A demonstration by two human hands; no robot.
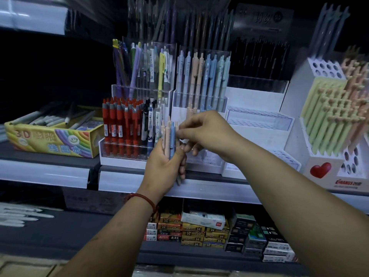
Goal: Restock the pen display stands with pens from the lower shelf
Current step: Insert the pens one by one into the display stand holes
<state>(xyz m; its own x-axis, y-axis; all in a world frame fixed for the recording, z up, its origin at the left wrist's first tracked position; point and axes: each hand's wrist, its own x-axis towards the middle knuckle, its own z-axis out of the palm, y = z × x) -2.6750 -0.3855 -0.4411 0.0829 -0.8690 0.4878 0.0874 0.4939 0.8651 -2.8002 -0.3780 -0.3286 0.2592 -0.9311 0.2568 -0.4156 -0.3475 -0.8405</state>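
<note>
My left hand (163, 164) grips pastel plastic pens (167, 136) upright, clickers up; my right hand (203, 130) pinches one's top. Behind, the clear acrylic tiered stand (224, 101) holds matching pens.

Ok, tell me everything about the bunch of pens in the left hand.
The bunch of pens is a handful of slim click pens in matte pastel plastic, peach, blue and pale grey. They stand upright, clickers up, gripped by the left hand, tips poking out below it. The right hand pinches one top. Behind stands the clear pastel-pen stand.
</note>
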